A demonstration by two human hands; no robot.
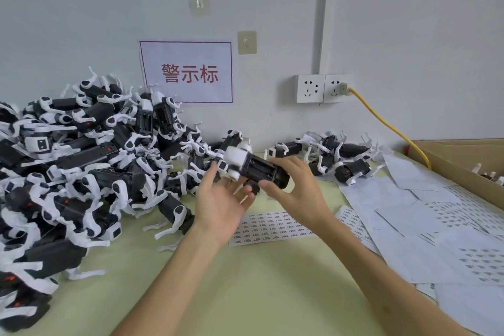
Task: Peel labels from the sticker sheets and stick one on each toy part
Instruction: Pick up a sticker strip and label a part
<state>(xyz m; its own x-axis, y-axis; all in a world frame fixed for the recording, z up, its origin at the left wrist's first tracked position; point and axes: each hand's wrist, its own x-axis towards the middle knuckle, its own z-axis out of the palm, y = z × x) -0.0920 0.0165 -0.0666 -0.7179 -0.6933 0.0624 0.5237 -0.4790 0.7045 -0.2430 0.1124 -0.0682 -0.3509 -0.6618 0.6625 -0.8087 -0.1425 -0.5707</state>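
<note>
The fingers [289, 165] of the right hand [291, 188] are curled over the black barrel of a black-and-white plastic toy part [253, 168], with the thumb pressed against its near side, so the part is gripped above the pale green table [245, 294]. The fingers [244, 196] of the left hand [221, 199] are spread apart and nearly straight, palm up, beneath the part's white end, the thumb touching it. A white paper sticker sheet [270, 226] is laid flat on the table just below both hands. A large heap of matching toy parts [81, 172] is piled to the left; a smaller group [341, 158] is set by the wall to the right, beside loose white backing sheets [436, 226]
</note>
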